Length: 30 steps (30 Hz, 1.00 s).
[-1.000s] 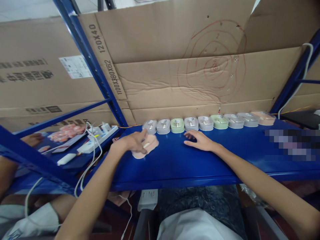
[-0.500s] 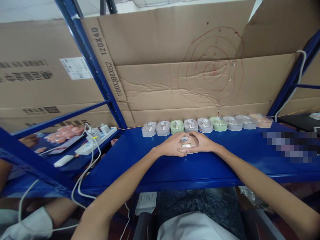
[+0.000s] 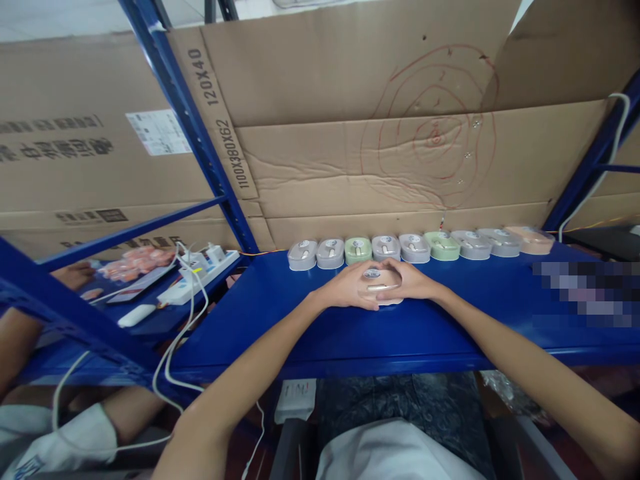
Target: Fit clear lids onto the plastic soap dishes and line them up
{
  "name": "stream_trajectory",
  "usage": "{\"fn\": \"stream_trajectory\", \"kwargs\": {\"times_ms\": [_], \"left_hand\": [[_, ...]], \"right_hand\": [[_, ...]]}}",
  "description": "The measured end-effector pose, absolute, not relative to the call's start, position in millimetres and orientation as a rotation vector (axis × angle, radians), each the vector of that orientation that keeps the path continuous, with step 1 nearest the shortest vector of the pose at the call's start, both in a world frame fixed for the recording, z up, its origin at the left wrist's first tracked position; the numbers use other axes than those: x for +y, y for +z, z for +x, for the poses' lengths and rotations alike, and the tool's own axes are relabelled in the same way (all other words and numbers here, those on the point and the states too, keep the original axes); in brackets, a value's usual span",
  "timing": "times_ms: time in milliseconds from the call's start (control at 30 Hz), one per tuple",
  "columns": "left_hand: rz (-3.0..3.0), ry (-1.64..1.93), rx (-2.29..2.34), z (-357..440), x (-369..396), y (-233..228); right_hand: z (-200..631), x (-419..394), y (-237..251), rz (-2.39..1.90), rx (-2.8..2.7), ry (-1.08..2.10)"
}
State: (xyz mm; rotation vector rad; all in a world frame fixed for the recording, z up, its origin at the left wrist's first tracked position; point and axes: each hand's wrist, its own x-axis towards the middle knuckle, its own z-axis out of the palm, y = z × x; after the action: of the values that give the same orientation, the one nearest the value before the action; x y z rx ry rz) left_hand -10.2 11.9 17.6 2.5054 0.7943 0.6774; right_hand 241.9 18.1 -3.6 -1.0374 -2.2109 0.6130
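Both my hands are cupped round a small pink plastic box (image 3: pixel 385 278) on the blue table (image 3: pixel 320 340). A round sticker and a pale latch strip show on its lid. My left hand (image 3: pixel 349 285) wraps its left side, fingers curved along the edge. From the right, my right hand (image 3: pixel 414 281) grips the other side, its fingers bent across the front. A pale lower edge of the box shows beneath the fingers. Whether the lid is raised is hard to make out. Just behind my hands stands a row of similar boxes, among them a green one (image 3: pixel 359 250).
Several grey and green boxes and an orange one (image 3: pixel 531 240) line the table's back, against cardboard (image 3: pixel 310 160). At left, past a blue post (image 3: pixel 200 133), are a power strip (image 3: pixel 197 280), white cables, pink packets (image 3: pixel 137 262) and another person's hand (image 3: pixel 75 275).
The view has shifted slightly, so the scene sits a little further right. My hands stay round the pink box; their fingers have shifted a little and more of its lower front edge shows.
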Motion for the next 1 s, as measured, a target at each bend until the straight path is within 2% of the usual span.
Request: {"fn": "stream_trajectory", "kwargs": {"times_ms": [233,533,800,1000], "left_hand": [[2.419,0.593,0.924,-17,9,25],[2.615,0.235,1.061,-28,17,32],[2.621,0.312,1.016,-34,24,27],[2.611,0.345,0.993,-35,21,28]], "right_hand": [[290,35,20,-1.010,-2.110,0.832],[360,48,29,-1.519,-2.265,0.597],[369,56,20,-1.619,-2.385,0.347],[358,44,34,-1.588,-2.342,0.307]]}}
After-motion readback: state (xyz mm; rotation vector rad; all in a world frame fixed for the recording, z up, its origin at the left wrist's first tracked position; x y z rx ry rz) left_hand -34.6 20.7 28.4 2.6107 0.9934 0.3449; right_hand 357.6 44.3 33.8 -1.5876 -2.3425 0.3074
